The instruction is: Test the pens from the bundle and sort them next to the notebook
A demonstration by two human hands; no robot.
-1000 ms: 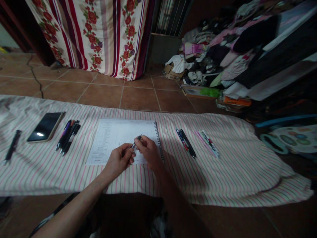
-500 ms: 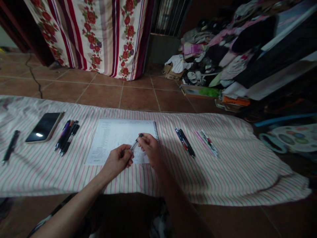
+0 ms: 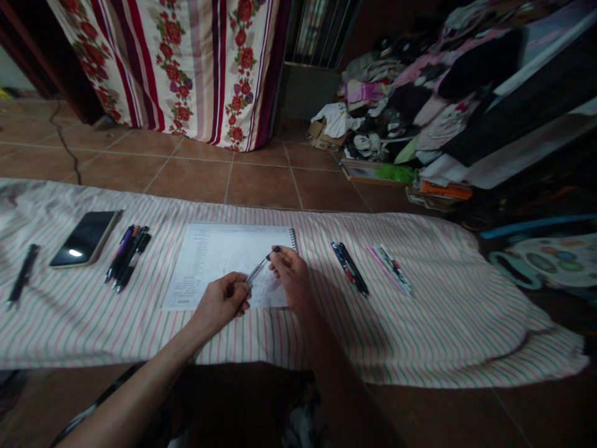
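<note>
Over the notebook (image 3: 233,239), my left hand (image 3: 222,295) is closed around the lower part of a slim pen (image 3: 257,269). My right hand (image 3: 290,269) pinches near the pen's black end, which points up and to the right. A thin, pale shaft shows between the two hands. Whether that shaft is a barrel or a refill I cannot make out. The notebook lies open below, with printed lines down its left side, faint marks in the middle and a spiral binding at the right edge.
Left of the notebook lie several pens (image 3: 125,258), a phone (image 3: 84,239) and a single black pen (image 3: 22,274). To its right are dark pens (image 3: 349,269) and lighter pens (image 3: 390,269). A striped cloth (image 3: 448,311) covers the table.
My right hand has moved up and to the right with the pen's black end. More of the thin shaft shows between my hands. My left hand has hardly moved.
</note>
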